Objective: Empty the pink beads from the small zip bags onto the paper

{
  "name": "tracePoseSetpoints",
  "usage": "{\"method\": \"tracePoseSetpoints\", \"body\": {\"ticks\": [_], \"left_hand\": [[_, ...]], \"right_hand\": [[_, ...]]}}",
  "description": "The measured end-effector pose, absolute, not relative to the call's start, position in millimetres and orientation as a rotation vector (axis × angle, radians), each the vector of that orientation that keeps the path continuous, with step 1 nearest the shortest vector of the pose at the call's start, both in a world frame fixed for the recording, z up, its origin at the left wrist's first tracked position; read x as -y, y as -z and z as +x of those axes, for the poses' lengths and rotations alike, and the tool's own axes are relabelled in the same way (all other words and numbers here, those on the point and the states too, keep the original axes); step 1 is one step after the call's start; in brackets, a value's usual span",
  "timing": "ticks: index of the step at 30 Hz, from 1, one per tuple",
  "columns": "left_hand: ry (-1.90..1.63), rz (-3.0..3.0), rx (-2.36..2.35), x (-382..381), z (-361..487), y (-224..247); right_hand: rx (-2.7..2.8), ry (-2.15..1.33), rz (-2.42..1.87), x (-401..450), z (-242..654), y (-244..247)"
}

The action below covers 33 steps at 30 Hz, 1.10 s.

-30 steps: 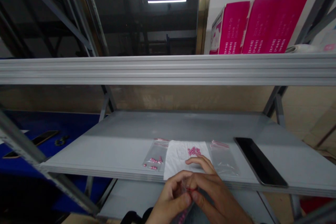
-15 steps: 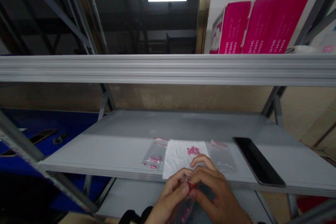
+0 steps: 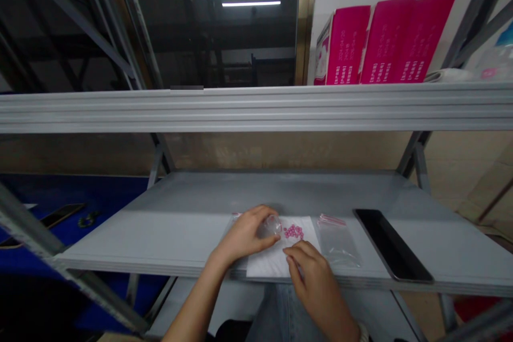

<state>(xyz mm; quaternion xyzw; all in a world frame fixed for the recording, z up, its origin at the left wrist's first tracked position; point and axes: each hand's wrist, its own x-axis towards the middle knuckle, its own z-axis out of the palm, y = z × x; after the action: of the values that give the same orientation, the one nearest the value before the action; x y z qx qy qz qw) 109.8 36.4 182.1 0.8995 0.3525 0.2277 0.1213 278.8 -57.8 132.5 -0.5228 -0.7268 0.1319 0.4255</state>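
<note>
My left hand point(image 3: 253, 231) is curled around a clear plastic zip bag point(image 3: 273, 225), holding it over the left part of a white tissue point(image 3: 264, 267). The bag's mouth faces right, toward a loose cluster of small pink beads point(image 3: 294, 232) on the tissue. In front of the beads is my right hand point(image 3: 312, 272), thumb and fingertips close together. Whether a bead sits between them is too small to see. Another clear zip bag point(image 3: 339, 240) lies flat to the right of the tissue. Behind my left hand, a further bag point(image 3: 236, 217) is mostly hidden.
A black tablet-like slab point(image 3: 390, 246) lies on the grey shelf point(image 3: 160, 224) at right. A metal beam point(image 3: 256, 109) crosses above, with pink boxes point(image 3: 388, 43) standing on the upper level. At left, a phone point(image 3: 62, 215) and a dark bead bracelet point(image 3: 87, 219) rest on a blue surface.
Both hands were together at the shelf's front edge around a bag. They have separated: my left hand moved up and left with a bag over the tissue, my right stays near the beads.
</note>
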Motion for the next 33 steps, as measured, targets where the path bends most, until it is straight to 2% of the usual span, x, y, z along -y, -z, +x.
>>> {"method": "tracePoseSetpoints", "body": {"ticks": [8,33], "left_hand": [[-0.399,2.843,-1.038,-58.8,120.8,-172.8],[-0.09,2.986,-1.16,-47.2,142.5,-200.9]], "right_hand": [[1.907,-0.106,-1.472,41.0,276.7,-118.6],[1.877,-0.057,-1.529,37.9,272.8,-105.6]]}}
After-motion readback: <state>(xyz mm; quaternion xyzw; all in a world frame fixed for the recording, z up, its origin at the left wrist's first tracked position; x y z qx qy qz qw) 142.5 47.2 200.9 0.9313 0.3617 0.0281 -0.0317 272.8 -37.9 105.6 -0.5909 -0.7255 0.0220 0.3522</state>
